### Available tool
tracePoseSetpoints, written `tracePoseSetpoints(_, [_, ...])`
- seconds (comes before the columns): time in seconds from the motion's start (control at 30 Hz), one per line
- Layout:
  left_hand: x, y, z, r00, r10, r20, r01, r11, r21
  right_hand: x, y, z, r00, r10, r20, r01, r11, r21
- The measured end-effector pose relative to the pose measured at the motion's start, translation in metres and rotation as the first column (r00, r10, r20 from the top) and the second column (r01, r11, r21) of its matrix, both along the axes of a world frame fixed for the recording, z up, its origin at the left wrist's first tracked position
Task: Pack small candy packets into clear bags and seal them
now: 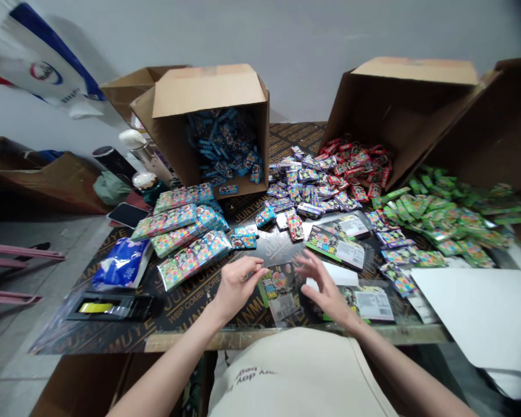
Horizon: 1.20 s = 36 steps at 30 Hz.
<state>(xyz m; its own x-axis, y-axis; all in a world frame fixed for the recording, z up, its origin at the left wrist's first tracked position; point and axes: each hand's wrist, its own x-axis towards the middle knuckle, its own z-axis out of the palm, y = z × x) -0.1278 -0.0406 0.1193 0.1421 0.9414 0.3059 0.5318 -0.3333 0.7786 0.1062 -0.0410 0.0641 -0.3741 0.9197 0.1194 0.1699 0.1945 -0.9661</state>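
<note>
My left hand pinches the left edge of a flat dark printed card pack that lies on the table in front of me. My right hand hovers just right of the pack, fingers spread and slightly curled, apart from it. More of the same card packs lie beyond and to the right. Stacks of filled, colourful wrapped packs sit to the left of my left hand.
Tipped cardboard boxes spill small candies: blue ones, red ones, green ones, and purple ones in the middle. A tape dispenser, a blue tissue pack and white sheets lie near the table's front edge.
</note>
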Motion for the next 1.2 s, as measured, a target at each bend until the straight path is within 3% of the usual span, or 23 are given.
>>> tracePoseSetpoints(0.07, [-0.012, -0.002, -0.009, 0.984, 0.156, 0.091, -0.151, 0.987, -0.054, -0.004, -0.007, -0.019, 0.994, 0.1, 0.038, -0.096, 0.991, -0.089])
tracePoseSetpoints(0.13, [-0.027, -0.008, -0.02, 0.921, 0.341, 0.188, -0.321, 0.938, -0.128, -0.014, -0.003, -0.03, 0.985, 0.163, 0.048, -0.156, 0.98, -0.123])
tracePoseSetpoints(0.23, [-0.054, -0.025, -0.039, 0.776, 0.583, 0.243, -0.533, 0.811, -0.242, -0.037, 0.03, -0.028, 0.993, 0.088, 0.072, -0.086, 0.996, -0.027])
tracePoseSetpoints(0.3, [-0.072, -0.04, -0.052, 0.711, 0.678, 0.187, -0.614, 0.728, -0.305, -0.057, 0.062, -0.023, 0.986, -0.007, 0.166, -0.022, 0.985, 0.168])
tracePoseSetpoints(0.37, [-0.087, -0.054, -0.06, 0.696, 0.717, 0.031, -0.676, 0.67, -0.308, -0.079, 0.092, -0.022, 0.954, -0.066, 0.292, -0.041, 0.938, 0.344])
tracePoseSetpoints(0.47, [-0.095, -0.066, -0.062, 0.708, 0.686, -0.168, -0.704, 0.668, -0.241, -0.111, 0.121, -0.028, 0.89, -0.079, 0.449, -0.117, 0.913, 0.392])
tracePoseSetpoints(0.53, [-0.091, -0.063, -0.058, 0.764, 0.64, -0.088, -0.629, 0.707, -0.322, -0.127, 0.127, -0.032, 0.87, -0.084, 0.485, -0.115, 0.924, 0.365])
tracePoseSetpoints(0.6, [-0.081, -0.054, -0.051, 0.784, 0.603, 0.143, -0.465, 0.725, -0.508, -0.133, 0.124, -0.031, 0.869, -0.093, 0.486, -0.094, 0.933, 0.347])
tracePoseSetpoints(0.7, [-0.058, -0.034, -0.044, 0.619, 0.62, 0.482, -0.15, 0.696, -0.703, -0.125, 0.104, -0.022, 0.896, -0.113, 0.429, -0.068, 0.921, 0.383])
tracePoseSetpoints(0.77, [-0.039, -0.021, -0.043, 0.498, 0.611, 0.616, 0.019, 0.702, -0.712, -0.112, 0.082, -0.013, 0.915, -0.104, 0.389, -0.101, 0.876, 0.471])
tracePoseSetpoints(0.83, [-0.021, -0.008, -0.043, 0.448, 0.562, 0.695, 0.128, 0.729, -0.672, -0.097, 0.06, -0.004, 0.906, -0.065, 0.417, -0.199, 0.806, 0.558])
tracePoseSetpoints(0.9, [-0.006, 0.002, -0.044, 0.462, 0.525, 0.715, 0.173, 0.737, -0.653, -0.083, 0.043, 0.007, 0.869, -0.027, 0.494, -0.309, 0.75, 0.585])
tracePoseSetpoints(0.97, [0.003, 0.01, -0.044, 0.492, 0.509, 0.706, 0.194, 0.726, -0.66, -0.069, 0.036, 0.018, 0.844, 0.002, 0.537, -0.361, 0.743, 0.564])
tracePoseSetpoints(1.1, [0.01, 0.014, -0.039, 0.551, 0.449, 0.703, 0.299, 0.681, -0.669, -0.047, 0.039, 0.034, 0.867, 0.094, 0.489, -0.342, 0.825, 0.449])
tracePoseSetpoints(1.17, [0.008, 0.012, -0.037, 0.634, 0.356, 0.687, 0.345, 0.664, -0.663, -0.042, 0.041, 0.034, 0.886, 0.158, 0.437, -0.347, 0.849, 0.397])
tracePoseSetpoints(1.2, [0.004, 0.011, -0.037, 0.703, 0.29, 0.65, 0.323, 0.684, -0.654, -0.041, 0.042, 0.032, 0.894, 0.174, 0.414, -0.345, 0.855, 0.387])
